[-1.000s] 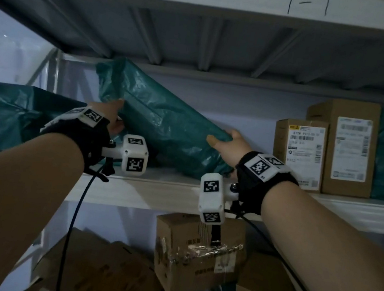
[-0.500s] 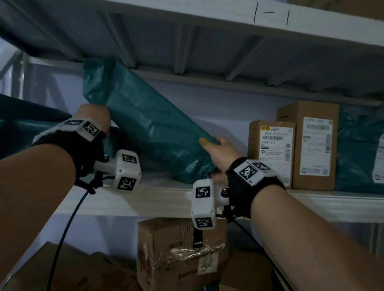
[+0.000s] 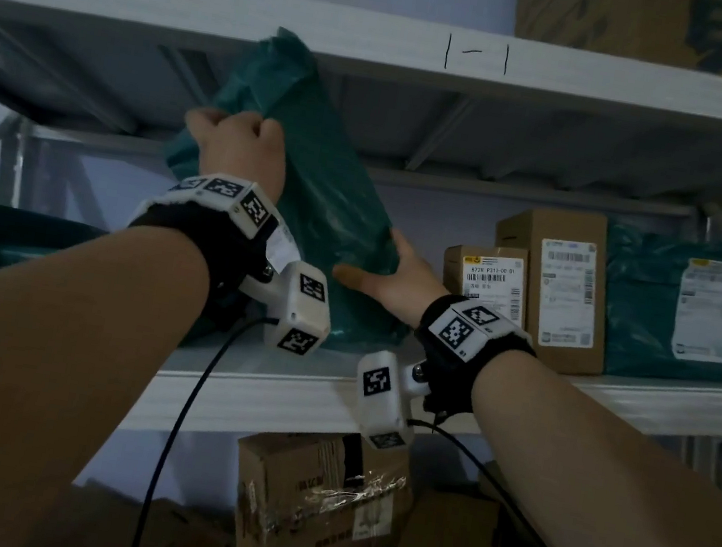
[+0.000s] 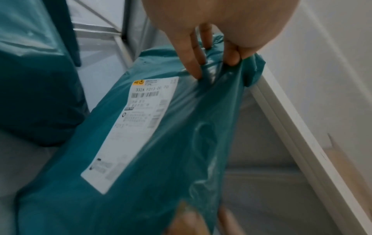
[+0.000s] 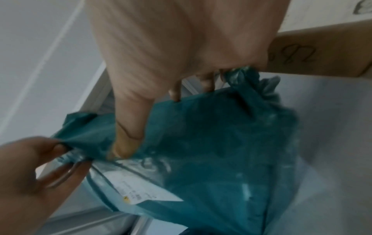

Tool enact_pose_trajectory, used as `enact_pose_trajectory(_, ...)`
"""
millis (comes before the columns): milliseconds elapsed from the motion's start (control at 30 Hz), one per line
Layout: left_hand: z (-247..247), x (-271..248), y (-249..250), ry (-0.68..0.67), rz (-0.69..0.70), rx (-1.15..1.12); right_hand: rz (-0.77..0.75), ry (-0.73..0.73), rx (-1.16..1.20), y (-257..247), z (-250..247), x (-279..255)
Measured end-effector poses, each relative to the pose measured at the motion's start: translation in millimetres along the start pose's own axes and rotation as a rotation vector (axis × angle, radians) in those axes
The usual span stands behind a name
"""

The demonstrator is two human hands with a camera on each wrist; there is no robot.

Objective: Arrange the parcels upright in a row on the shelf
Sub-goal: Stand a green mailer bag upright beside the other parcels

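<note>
Standing a teal parcel [image 3: 327, 202] on end is the step in hand. The parcel sits on the shelf [image 3: 641, 394], tilted, its upper corner reaching as high as the front edge of the shelf above, its lower end near the shelf's front edge. The left hand [image 3: 239, 147] pinches bunched film at the parcel's upper edge; in the left wrist view the fingertips [image 4: 196, 71] pucker the plastic beside the white label [image 4: 130, 130]. The right hand [image 3: 396, 278] is wrapped round the lower right corner, thumb in front, fingers behind.

The wrap is thin, glossy film that creases under the fingers; the contents appear soft and yielding, probably light. Film alone is a poor hold, liable to stretch or slip. A firmer hold would be on the body, low on each side.

To the right stand two cardboard boxes [image 3: 550, 283] and another teal parcel [image 3: 691, 308], already upright.
</note>
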State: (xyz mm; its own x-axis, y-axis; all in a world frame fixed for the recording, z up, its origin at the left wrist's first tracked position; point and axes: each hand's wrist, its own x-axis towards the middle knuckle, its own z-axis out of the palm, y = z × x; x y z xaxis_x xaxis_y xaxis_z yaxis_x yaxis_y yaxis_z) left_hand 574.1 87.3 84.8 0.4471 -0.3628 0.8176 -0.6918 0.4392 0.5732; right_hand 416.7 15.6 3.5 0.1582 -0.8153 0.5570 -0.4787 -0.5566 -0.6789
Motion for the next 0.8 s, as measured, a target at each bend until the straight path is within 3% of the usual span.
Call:
enact_pose_trajectory(300,7.4,-12.4,0.9,0.028,0.039,-0.112,-0.010,0.067,-0.150,-1.2,2.9,-3.2)
enact_pose_trajectory(533,20.7,-32.7,0.8,-0.107,0.155,-0.181,0.062,0.085,-0.117,19.8,-0.2,-4.5)
enact_pose_trajectory(600,17.5,-25.2,-9.7,-0.043,0.044,-0.171,0.054,0.083,-0.059,21.7,-2.8,-5.5)
enact_pose_trajectory(700,9.6,-6.6,-40.6,0.009,-0.285,-0.144,0.053,0.048,0.042,23.0,-7.5,-6.3)
enact_pose_trajectory(800,2.6,0.6,-66.8,-0.056,-0.498,-0.148,0.054,0.007,0.271,23.9,-8.5,-8.7)
